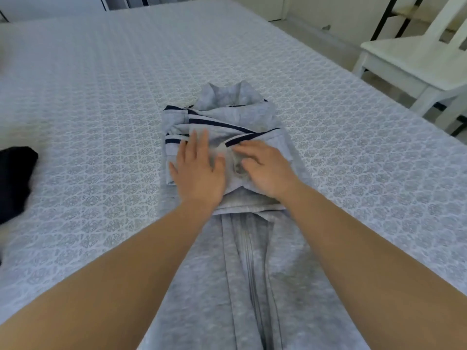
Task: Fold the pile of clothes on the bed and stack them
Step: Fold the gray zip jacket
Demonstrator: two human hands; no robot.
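A grey zip-up jacket (252, 269) with dark navy stripes lies lengthwise on the patterned bedspread (106, 102), its sleeves folded across the chest and its collar pointing away from me. My left hand (199, 168) lies flat with straight fingers on the folded sleeves. My right hand (265, 168) rests beside it on the same fold, fingers lightly bent against the fabric. The jacket's lower part with the zip runs toward me between my forearms.
A dark garment (15, 178) lies at the left edge of the bed. A white wooden chair (419, 64) stands on the floor past the bed's right edge. White furniture lines the far wall.
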